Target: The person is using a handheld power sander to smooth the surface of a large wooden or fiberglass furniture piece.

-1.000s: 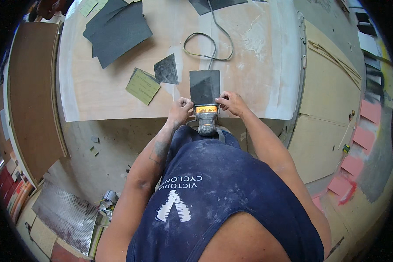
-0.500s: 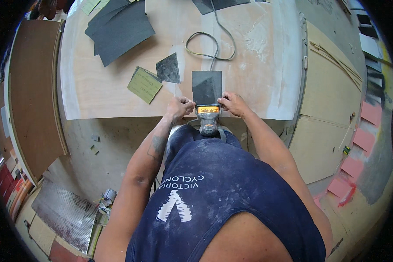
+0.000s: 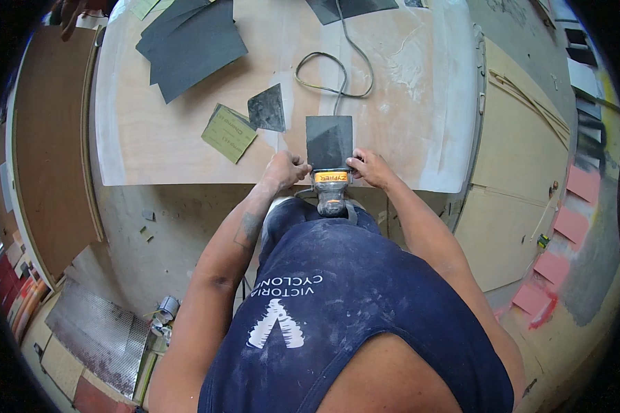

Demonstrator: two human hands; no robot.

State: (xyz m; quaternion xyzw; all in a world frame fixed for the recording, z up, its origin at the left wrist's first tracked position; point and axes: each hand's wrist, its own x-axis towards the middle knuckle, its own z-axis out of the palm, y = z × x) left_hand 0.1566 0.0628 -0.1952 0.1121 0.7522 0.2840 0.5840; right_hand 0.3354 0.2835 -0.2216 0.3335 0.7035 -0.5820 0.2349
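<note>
A grey-and-black power sander [image 3: 331, 194] with an orange label sits at the table's near edge, against my body. A dark rectangular sandpaper sheet [image 3: 329, 142] extends from its far side over the tabletop. At the sheet's near left corner, the fingers of my left hand [image 3: 286, 171] are pinched together. My right hand [image 3: 370, 168] pinches the opposite corner, where paper and sander meet. The exact grip of the fingertips is too small to make out. Left of the sheet lie a dark sandpaper offcut [image 3: 266, 109] and a folded green-backed sandpaper piece [image 3: 229, 135].
A looped cord [image 3: 370, 72] runs across the pale table [image 3: 165, 151]. Dark sandpaper sheets [image 3: 193, 51] are piled at the far left. Brown board [image 3: 52, 144] stands left of the table, and tan panels [image 3: 510, 213] with thin wood strips [image 3: 530, 102] are on the right.
The sander and sandpaper sheet have shifted slightly toward my body, with both hands keeping their pinch at the sheet's corners. The view has moved a little.
</note>
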